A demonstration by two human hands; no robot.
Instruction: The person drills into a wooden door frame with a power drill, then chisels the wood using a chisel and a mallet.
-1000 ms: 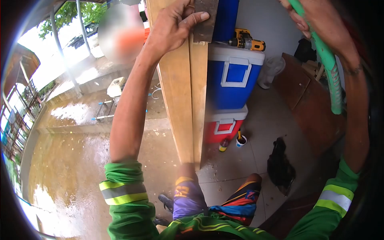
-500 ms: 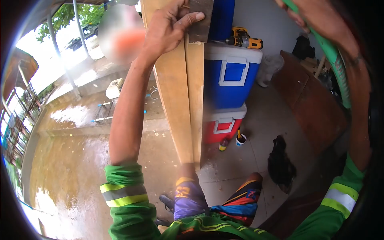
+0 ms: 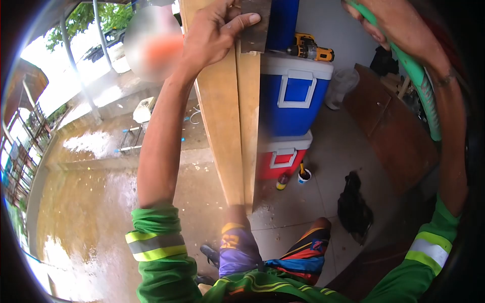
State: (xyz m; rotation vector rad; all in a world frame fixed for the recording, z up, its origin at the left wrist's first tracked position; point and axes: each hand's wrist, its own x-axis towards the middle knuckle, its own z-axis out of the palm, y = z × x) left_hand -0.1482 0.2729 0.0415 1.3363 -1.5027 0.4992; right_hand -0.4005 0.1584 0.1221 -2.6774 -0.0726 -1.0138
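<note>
My left hand [image 3: 214, 38] is closed at the top edge of a tall wooden panel [image 3: 220, 116]. Its thumb presses on a dark, flat rectangular piece [image 3: 254, 38] lying against the wood, while the fingers curl partly out of sight. A narrower wooden strip [image 3: 247, 126] runs along the panel below that piece. At the upper right, my right hand [image 3: 389, 22] is wrapped round a tool with a long green handle [image 3: 417, 70]; the tool's head is out of view. The handle hangs down along my right forearm, apart from the panel.
A yellow and black cordless drill [image 3: 310, 50] lies on a blue cooler [image 3: 298, 98], which stands on a red cooler [image 3: 283, 161]. Nearby are a small tub [image 3: 304, 177], a black bag [image 3: 354, 207] and a brown wooden board [image 3: 389, 126]. Wet concrete [image 3: 86, 202] is on the left.
My right hand has shifted slightly left with the green-handled tool. My left hand keeps its grip on the dark piece, and the view has moved very little.
</note>
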